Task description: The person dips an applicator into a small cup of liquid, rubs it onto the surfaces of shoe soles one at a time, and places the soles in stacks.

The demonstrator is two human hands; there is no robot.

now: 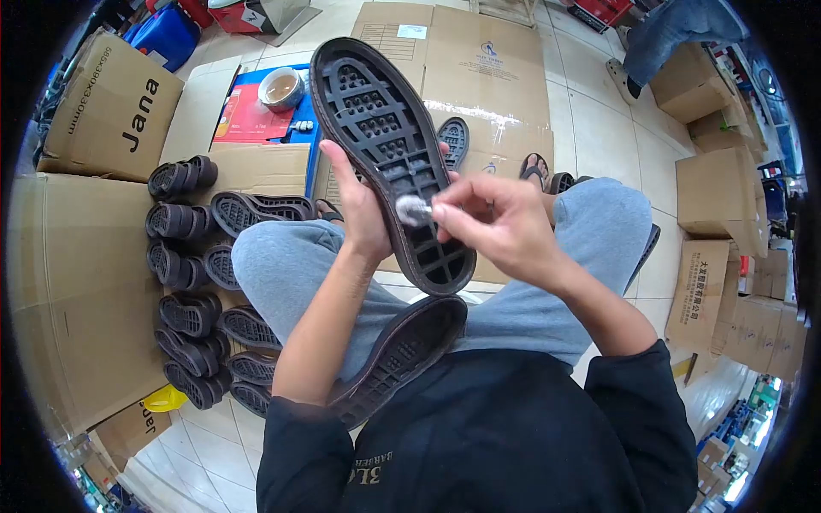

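Note:
My left hand (363, 214) grips a black shoe sole (376, 115) by its edge, tilted up over my lap with the ribbed, hollow side toward me. In a pinch, my right hand (505, 227) holds a small brush (413, 209) with a whitish round head. The head is over the sole's middle, at the side near my left palm; whether it touches is hard to tell. Another dark sole (406, 350) lies across my lap below, partly covered by my left forearm. Beyond the held sole, a smaller-looking sole (454, 141) rests on the cardboard.
Stacks of dark soles (192, 316) stand on the floor at my left, beside large cardboard boxes (81, 299). A tape roll (281, 89) sits on a red and blue surface ahead. Flattened cardboard (505, 68) covers the floor in front. More boxes (714, 201) and another person's leg (684, 38) are at right.

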